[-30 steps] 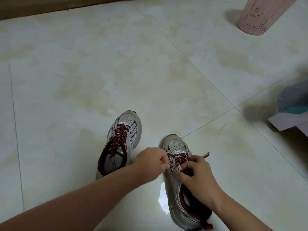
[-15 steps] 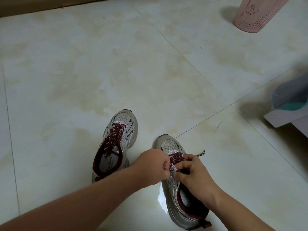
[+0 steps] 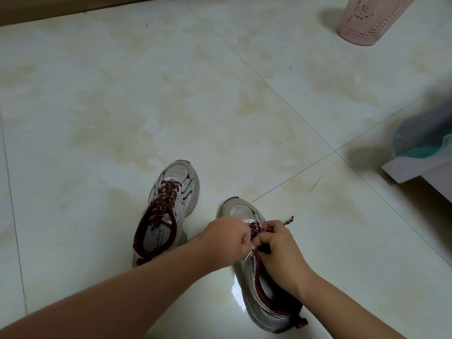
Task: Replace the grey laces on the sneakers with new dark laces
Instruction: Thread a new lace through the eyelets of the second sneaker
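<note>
Hands, two, meet over the nearer of two sneakers on the tiled floor (image 3: 97, 106). Left hand (image 3: 226, 241) and right hand (image 3: 281, 250), fingers curled, each pinch the dark red lace (image 3: 254, 227) above the right sneaker (image 3: 247, 267); one lace tip (image 3: 289, 220) juts rightward. Farther left stands the left sneaker (image 3: 181, 177), laced dark red. Farthest: one pink perforated bin (image 3: 367, 20).

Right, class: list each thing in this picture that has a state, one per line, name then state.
Left sneaker: upright, fully laced in dark red.
Right sneaker: upright, laced only near the toe.
Dark lace: pinched by both hands.
Left hand: gripping lace.
Right hand: gripping lace.
Pink basket: standing upright.
</note>
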